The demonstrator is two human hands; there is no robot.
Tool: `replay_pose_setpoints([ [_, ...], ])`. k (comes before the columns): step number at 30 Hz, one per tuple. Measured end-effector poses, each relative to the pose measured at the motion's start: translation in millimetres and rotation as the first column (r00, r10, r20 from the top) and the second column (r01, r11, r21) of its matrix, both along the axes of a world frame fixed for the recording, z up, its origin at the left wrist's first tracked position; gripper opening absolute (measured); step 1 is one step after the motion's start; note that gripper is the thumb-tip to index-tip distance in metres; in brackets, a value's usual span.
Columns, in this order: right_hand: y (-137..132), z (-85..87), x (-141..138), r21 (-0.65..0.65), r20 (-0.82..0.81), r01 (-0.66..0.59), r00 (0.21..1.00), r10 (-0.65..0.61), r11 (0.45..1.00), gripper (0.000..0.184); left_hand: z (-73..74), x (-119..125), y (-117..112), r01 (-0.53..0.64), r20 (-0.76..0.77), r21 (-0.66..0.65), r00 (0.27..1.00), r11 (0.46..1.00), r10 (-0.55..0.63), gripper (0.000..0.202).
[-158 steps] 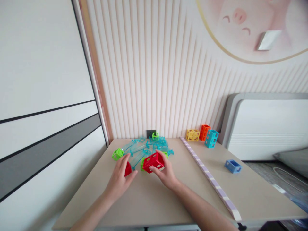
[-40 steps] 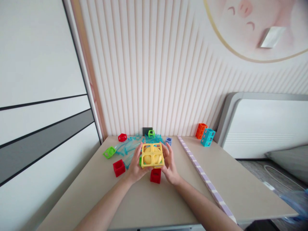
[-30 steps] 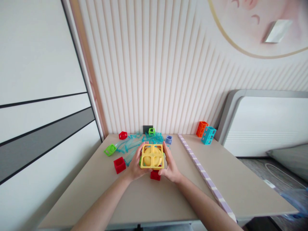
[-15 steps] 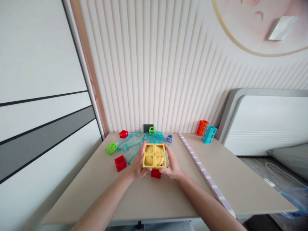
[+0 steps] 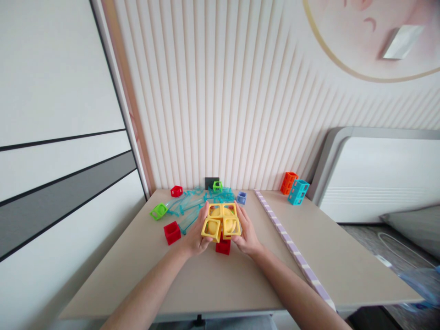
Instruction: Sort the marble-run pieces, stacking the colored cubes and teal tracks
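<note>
Between both hands, above the table, is a cluster of yellow cube blocks point(image 5: 220, 211) with open window-like faces. My left hand point(image 5: 198, 236) grips its left side and my right hand point(image 5: 246, 234) its right side, fingers wrapped round the edges. The two nearer cubes are swung apart, with a gap between them; the two farther cubes sit together. Rounded yellow shapes show inside the openings. Below the cluster, a red cube block point(image 5: 223, 247) is partly hidden by it. A second red cube block point(image 5: 172, 233) lies left of my left hand.
Clear-and-teal track pieces point(image 5: 192, 204) spread behind my hands. Around them are a green block point(image 5: 158, 211), a red block point(image 5: 176, 191), another green block point(image 5: 217, 185) and a blue block point(image 5: 241, 198). A striped strip point(image 5: 292, 243) crosses the table; orange point(image 5: 288, 183) and teal stacks point(image 5: 298, 191) stand right.
The yellow cluster was a flat two-by-two square; its nearer cubes have now parted and tilted outwards. More of the red block beneath shows. Both hands have kept their hold.
</note>
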State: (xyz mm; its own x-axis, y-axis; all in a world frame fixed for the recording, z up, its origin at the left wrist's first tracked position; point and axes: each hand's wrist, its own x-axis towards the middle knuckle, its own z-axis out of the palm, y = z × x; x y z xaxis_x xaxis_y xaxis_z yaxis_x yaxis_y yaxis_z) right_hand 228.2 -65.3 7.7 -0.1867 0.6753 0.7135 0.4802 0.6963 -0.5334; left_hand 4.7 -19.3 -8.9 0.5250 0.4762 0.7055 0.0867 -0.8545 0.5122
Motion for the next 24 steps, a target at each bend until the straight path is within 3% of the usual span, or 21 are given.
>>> replay_pose_setpoints([
  [7, -2, 0.9, -3, -0.03, -0.059, -0.001, 0.998, -0.001, 1.0, 0.102, 9.8, 1, -8, 0.103, 0.232, -0.263, 0.972, 0.959, -0.041, 0.087],
  [15, -3, 7.8, -5, -0.052, -0.199, -0.041, 0.98, 0.03, 0.998, 0.099, 20.0, 2, -12, 0.069, 0.171, -0.213, 0.985, 0.975, -0.032, 0.094],
  [24, -1, 8.5, -1, -0.147, -0.285, -0.109, 0.957, 0.063, 0.983, 0.097, 23.1, 2, -14, 0.201, 0.266, -0.379, 0.959, 0.903, -0.102, 0.091],
])
